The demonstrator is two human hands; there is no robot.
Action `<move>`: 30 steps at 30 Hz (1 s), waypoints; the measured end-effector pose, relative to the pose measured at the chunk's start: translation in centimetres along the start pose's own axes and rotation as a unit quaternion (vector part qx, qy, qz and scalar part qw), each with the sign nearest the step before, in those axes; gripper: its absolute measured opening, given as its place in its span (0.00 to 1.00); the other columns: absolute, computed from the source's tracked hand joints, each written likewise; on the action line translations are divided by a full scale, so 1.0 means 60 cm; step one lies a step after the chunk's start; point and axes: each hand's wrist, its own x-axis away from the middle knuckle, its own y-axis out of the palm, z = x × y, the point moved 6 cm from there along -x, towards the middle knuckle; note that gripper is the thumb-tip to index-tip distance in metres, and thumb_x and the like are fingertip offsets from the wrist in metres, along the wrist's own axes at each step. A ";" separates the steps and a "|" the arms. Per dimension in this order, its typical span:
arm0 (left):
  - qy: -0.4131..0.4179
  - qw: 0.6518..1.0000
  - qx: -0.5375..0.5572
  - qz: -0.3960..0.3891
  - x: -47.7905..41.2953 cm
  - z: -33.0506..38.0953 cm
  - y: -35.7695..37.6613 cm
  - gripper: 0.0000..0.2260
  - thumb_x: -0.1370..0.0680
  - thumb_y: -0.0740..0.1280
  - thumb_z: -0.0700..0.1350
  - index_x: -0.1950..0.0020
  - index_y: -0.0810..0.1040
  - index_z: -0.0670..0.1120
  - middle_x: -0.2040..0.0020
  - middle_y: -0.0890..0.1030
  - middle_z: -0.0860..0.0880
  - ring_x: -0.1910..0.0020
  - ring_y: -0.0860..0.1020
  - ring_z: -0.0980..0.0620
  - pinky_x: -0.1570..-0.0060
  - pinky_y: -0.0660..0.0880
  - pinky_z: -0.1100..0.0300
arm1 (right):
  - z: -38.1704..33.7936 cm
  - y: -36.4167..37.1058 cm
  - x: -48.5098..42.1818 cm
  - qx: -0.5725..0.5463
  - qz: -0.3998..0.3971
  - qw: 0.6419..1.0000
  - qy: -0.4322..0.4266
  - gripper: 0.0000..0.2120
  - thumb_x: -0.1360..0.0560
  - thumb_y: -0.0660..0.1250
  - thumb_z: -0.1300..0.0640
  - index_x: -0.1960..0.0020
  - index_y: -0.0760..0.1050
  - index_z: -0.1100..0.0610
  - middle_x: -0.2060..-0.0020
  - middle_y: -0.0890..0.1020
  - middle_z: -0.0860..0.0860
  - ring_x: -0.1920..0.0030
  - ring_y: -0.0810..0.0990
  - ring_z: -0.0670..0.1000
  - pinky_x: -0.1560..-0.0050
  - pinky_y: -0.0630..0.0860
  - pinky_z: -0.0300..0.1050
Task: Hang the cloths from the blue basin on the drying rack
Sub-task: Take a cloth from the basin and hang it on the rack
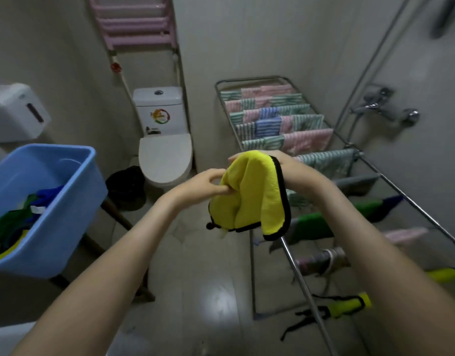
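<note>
A yellow cloth (254, 194) with black trim hangs between both hands at chest height. My left hand (208, 182) pinches its left edge. My right hand (277, 160) holds its top, mostly hidden under the fabric. The blue basin (67, 214) stands at the left with several green, blue and yellow cloths (21, 222) inside. The metal drying rack (295, 263) runs along the right; striped pink, green and blue cloths fill its far bars, and green, grey, pink and yellow ones hang on nearer bars.
A white toilet (165, 140) stands at the back with a black bin (126, 188) beside it. A white dispenser (16, 111) is on the left wall, a shower tap (385, 109) on the right wall. A pink rail hangs above the toilet.
</note>
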 end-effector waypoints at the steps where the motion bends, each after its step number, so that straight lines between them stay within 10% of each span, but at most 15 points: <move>1: 0.009 0.999 0.036 -0.015 0.003 0.013 0.022 0.16 0.29 0.69 0.49 0.42 0.77 0.58 0.40 0.79 0.54 0.39 0.76 0.55 0.39 0.72 0.55 | 0.011 -0.013 0.022 0.004 0.012 1.000 0.004 0.13 0.21 0.63 0.57 0.38 0.76 0.49 0.42 0.80 0.44 0.42 0.78 0.42 0.43 0.76 0.38; 6: 0.023 0.999 0.030 -0.011 0.005 0.061 0.098 0.12 0.31 0.65 0.45 0.53 0.74 0.38 0.57 0.77 0.43 0.57 0.75 0.50 0.55 0.71 0.54 | 0.050 -0.056 0.128 0.053 0.054 0.996 0.037 0.16 0.24 0.67 0.57 0.39 0.75 0.43 0.42 0.78 0.37 0.41 0.75 0.35 0.42 0.72 0.34; 14: 0.087 0.986 -0.135 0.042 -0.014 0.135 0.126 0.12 0.27 0.66 0.41 0.63 0.62 0.47 0.66 0.66 0.49 0.66 0.64 0.52 0.66 0.60 0.57 | 0.088 -0.074 0.212 0.167 0.068 0.971 0.159 0.35 0.28 0.51 0.75 0.32 0.70 0.44 0.34 0.72 0.43 0.33 0.67 0.45 0.35 0.68 0.45; 19: 0.198 0.961 -0.193 0.030 -0.011 0.191 0.159 0.10 0.28 0.66 0.38 0.61 0.64 0.45 0.64 0.67 0.50 0.66 0.64 0.53 0.67 0.59 0.58 | 0.096 -0.095 0.250 0.016 0.221 0.969 0.106 0.14 0.22 0.63 0.62 0.39 0.73 0.50 0.51 0.81 0.49 0.46 0.79 0.48 0.43 0.74 0.42; 23: 0.272 0.943 -0.190 0.021 -0.003 0.248 0.183 0.11 0.29 0.67 0.36 0.61 0.65 0.48 0.62 0.68 0.54 0.64 0.66 0.60 0.66 0.62 0.67 | 0.119 -0.108 0.275 -0.059 0.253 0.958 0.124 0.30 0.28 0.71 0.47 0.30 0.63 0.47 0.45 0.80 0.47 0.41 0.78 0.48 0.35 0.71 0.54; 27: 0.346 0.918 -0.196 0.011 0.010 0.315 0.219 0.12 0.31 0.69 0.36 0.60 0.66 0.48 0.60 0.69 0.53 0.61 0.67 0.54 0.63 0.64 0.66 | 0.119 -0.124 0.311 -0.198 0.214 0.950 0.114 0.45 0.33 0.76 0.55 0.24 0.56 0.54 0.28 0.66 0.54 0.32 0.69 0.48 0.39 0.75 0.44; 30: 0.385 0.898 -0.215 0.014 0.014 0.356 0.259 0.12 0.32 0.69 0.35 0.59 0.67 0.48 0.57 0.71 0.49 0.59 0.69 0.50 0.63 0.63 0.60 | 0.113 -0.138 0.354 -0.212 0.175 0.957 0.097 0.24 0.32 0.70 0.60 0.36 0.73 0.59 0.43 0.79 0.59 0.47 0.80 0.53 0.48 0.79 0.44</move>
